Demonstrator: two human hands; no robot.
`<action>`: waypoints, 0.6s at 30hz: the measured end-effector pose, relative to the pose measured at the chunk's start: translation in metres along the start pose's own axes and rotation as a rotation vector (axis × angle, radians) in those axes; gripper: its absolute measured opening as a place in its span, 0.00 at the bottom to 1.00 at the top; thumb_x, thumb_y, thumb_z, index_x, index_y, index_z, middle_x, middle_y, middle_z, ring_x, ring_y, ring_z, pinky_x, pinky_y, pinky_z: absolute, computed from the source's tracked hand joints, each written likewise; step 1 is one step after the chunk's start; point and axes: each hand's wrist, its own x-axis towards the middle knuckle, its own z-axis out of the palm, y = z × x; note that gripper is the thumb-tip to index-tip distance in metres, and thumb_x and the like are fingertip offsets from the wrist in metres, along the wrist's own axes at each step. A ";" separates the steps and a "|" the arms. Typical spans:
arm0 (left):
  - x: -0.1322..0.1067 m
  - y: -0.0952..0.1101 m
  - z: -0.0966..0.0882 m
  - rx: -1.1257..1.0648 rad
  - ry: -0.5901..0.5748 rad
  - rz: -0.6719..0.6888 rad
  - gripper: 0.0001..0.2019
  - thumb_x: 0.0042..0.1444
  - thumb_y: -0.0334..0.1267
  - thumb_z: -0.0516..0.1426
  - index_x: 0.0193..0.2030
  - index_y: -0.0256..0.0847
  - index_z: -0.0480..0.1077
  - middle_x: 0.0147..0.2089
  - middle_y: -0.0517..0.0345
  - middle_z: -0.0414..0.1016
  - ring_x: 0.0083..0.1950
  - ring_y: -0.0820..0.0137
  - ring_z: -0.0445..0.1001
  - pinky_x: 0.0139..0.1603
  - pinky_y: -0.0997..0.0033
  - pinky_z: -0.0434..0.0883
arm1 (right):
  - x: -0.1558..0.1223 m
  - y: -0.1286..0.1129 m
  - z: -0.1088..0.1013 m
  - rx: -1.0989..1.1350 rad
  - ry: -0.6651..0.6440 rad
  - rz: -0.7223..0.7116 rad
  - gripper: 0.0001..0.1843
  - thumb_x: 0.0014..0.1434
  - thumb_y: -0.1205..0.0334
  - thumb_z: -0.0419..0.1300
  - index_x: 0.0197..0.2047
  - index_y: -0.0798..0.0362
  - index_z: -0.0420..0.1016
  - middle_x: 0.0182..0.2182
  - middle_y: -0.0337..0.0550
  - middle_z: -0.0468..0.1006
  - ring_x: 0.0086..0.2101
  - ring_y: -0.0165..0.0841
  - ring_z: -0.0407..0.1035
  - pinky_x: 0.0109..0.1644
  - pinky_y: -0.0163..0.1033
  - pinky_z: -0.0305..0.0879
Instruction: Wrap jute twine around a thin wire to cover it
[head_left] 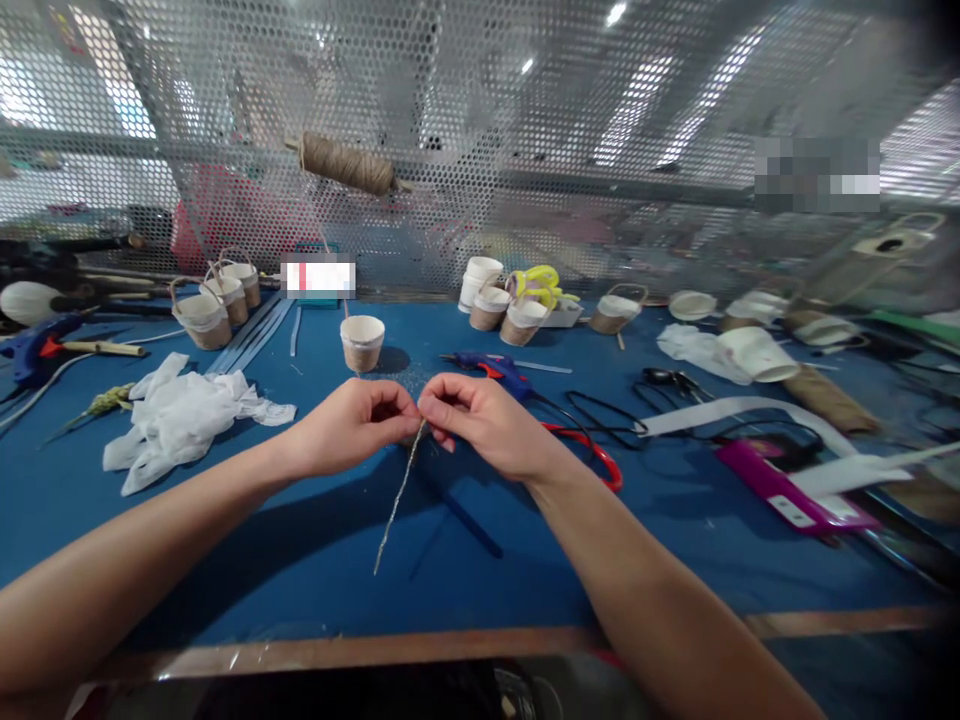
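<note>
Above the blue table, my left hand (pixel 349 425) and my right hand (pixel 491 420) meet with fingertips pinched together. Between them is the upper end of a thin, pale, twisted cord (pixel 397 500), whose free length hangs down toward the front edge. The exact pinch points are partly hidden by the fingers. Just beyond my left hand stands a small white cup with a brown wrap (pixel 363 345). A blue hot glue gun (pixel 499 372) lies behind my right hand, its nozzle pointing left.
Crumpled white cloth (pixel 187 415) lies at left, near another glue gun (pixel 37 345). Small handled buckets (pixel 206 322) and yellow-handled scissors (pixel 534 285) stand at the back. A twine spool (pixel 345 163) hangs on the mesh. At right are a purple power strip (pixel 787 490) and cables.
</note>
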 end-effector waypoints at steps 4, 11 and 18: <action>0.000 0.000 0.005 -0.047 0.053 -0.015 0.07 0.49 0.36 0.53 0.25 0.35 0.64 0.22 0.64 0.62 0.24 0.79 0.57 0.25 0.77 0.56 | 0.001 0.000 0.000 0.001 0.015 0.003 0.13 0.50 0.54 0.59 0.26 0.57 0.65 0.18 0.33 0.63 0.20 0.22 0.58 0.22 0.30 0.57; -0.002 0.003 0.003 -0.013 0.054 -0.022 0.06 0.49 0.36 0.53 0.26 0.35 0.64 0.23 0.64 0.63 0.24 0.79 0.58 0.25 0.77 0.56 | -0.001 -0.002 -0.001 -0.017 0.008 -0.004 0.13 0.51 0.54 0.58 0.26 0.56 0.65 0.18 0.33 0.63 0.20 0.22 0.58 0.22 0.30 0.57; -0.002 0.002 -0.004 0.061 -0.012 0.033 0.06 0.50 0.36 0.53 0.29 0.35 0.65 0.26 0.61 0.66 0.27 0.77 0.62 0.30 0.76 0.60 | -0.003 -0.004 0.000 -0.023 -0.011 -0.004 0.13 0.51 0.54 0.57 0.26 0.56 0.65 0.18 0.34 0.63 0.20 0.22 0.58 0.22 0.30 0.57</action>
